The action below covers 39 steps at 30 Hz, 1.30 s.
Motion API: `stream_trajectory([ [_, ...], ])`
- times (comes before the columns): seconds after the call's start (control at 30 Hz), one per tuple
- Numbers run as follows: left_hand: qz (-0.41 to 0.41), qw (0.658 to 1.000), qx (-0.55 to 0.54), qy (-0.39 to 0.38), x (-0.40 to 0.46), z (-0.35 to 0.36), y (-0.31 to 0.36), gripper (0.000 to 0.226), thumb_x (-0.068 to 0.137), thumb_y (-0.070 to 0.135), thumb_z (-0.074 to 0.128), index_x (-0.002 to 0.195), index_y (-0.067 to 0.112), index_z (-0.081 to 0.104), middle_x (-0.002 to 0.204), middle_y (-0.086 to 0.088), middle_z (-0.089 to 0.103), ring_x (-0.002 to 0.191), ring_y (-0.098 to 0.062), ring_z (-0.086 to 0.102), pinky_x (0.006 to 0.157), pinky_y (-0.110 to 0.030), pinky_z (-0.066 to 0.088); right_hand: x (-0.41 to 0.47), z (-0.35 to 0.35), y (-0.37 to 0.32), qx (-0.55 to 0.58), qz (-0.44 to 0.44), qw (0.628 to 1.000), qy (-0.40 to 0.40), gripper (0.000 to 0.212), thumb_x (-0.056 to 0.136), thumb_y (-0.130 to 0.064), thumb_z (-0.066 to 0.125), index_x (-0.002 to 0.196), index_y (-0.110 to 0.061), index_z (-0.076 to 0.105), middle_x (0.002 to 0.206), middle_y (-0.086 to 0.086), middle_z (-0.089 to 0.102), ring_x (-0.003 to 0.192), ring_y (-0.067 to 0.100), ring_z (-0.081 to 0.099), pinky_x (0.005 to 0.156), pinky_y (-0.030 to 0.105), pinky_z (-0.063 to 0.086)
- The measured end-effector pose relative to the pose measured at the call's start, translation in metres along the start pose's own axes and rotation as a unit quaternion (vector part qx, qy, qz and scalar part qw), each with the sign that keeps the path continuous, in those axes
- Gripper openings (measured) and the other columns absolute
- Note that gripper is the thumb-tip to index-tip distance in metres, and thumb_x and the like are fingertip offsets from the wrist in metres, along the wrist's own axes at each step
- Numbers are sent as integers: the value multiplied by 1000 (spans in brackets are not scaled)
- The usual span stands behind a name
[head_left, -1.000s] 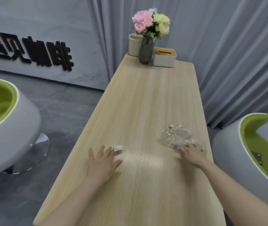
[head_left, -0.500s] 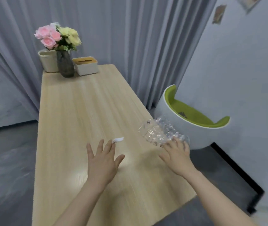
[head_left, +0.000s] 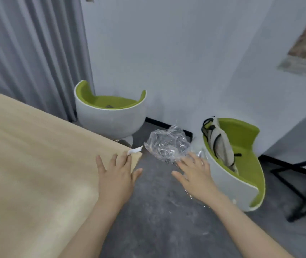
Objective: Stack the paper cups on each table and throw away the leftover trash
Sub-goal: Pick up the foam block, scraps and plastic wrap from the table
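Grey floor (head_left: 157, 211) lies beside the wooden table (head_left: 36, 164). Off the table's corner stand two green-lined chairs; the nearer chair (head_left: 241, 183) holds a bag (head_left: 221, 144). Beyond that corner, the right hand (head_left: 197, 175) holds crumpled clear plastic (head_left: 167, 144). Over the corner, the left hand (head_left: 116, 175), fingers straight, pinches a white scrap (head_left: 135, 151).

A crumpled clear plastic wrapper (head_left: 167, 144) hung in the air off the table's corner, above the grey floor, held at its lower edge. Just to its left, a small white paper scrap (head_left: 134, 151) stuck out from between two fingertips, over the table's corner.
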State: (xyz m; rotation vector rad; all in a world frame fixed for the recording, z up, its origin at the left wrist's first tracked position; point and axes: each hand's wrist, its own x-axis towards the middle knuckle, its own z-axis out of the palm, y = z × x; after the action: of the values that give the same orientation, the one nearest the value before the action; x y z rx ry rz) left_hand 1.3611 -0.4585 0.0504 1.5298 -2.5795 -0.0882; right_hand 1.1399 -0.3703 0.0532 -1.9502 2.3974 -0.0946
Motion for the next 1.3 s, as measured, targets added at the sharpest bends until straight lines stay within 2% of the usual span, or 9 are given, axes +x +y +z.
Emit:
stream_trajectory([
  [0.1,81,997,-15,3,4,0,74,65,96,56,31,148,18,34,155,6,31,141,-20,31,111,-62,0,-53,-10,57,2,80,997,5,50,99,-53,26,141,-30,37,150,-14,29,146,17,4,115,43,1],
  [0.3,245,968,-57,18,-15,12,244,59,88,46,61,132,6,57,134,-2,58,123,-30,54,107,-71,15,-194,-24,176,-4,237,971,28,51,98,-53,29,144,-29,34,149,-15,30,146,17,2,115,39,-3],
  [0.33,269,961,-56,4,-20,14,275,60,89,47,58,134,8,55,137,-1,56,126,-28,51,107,-70,12,-221,-26,195,-3,266,964,30,52,98,-53,29,144,-29,34,149,-15,30,146,16,1,115,38,-4],
  [0.4,308,950,-38,-32,-35,18,341,64,96,55,38,147,16,37,151,7,37,139,-19,34,110,-65,-2,-275,-30,230,-2,318,948,30,52,98,-54,30,144,-29,34,148,-14,30,146,15,0,114,37,-5],
  [0.47,356,933,-33,-29,-50,25,402,66,96,58,25,151,22,26,155,11,26,143,-13,24,110,-62,-6,-326,-34,263,-2,363,931,31,51,98,-53,31,143,-29,34,147,-14,31,146,14,-1,115,38,-4],
  [0.63,449,892,-40,-25,-92,38,536,68,95,61,22,151,23,26,156,13,24,142,-13,25,111,-62,-1,-432,-44,329,2,467,884,31,50,98,-51,33,143,-29,33,147,-13,30,146,14,0,116,40,-2],
  [0.73,501,864,-34,-47,-116,49,604,69,95,62,20,152,22,21,158,13,19,143,-14,21,110,-63,-4,-481,-45,358,6,513,857,42,48,99,-49,35,142,-29,34,145,-13,32,146,15,-2,116,43,-3],
  [1.0,614,786,-34,-58,-147,77,772,69,95,62,16,153,23,17,158,14,15,145,-14,18,111,-63,-6,-549,-38,452,-6,592,805,41,48,98,-48,36,140,-26,37,142,-12,35,146,15,-2,116,45,-6],
  [1.3,687,723,-18,-68,-102,107,964,71,95,62,15,153,22,14,159,12,14,146,-17,18,110,-63,-9,-558,-47,603,10,668,743,31,52,98,-49,36,144,-26,30,146,-11,29,146,14,-6,116,44,-9],
])
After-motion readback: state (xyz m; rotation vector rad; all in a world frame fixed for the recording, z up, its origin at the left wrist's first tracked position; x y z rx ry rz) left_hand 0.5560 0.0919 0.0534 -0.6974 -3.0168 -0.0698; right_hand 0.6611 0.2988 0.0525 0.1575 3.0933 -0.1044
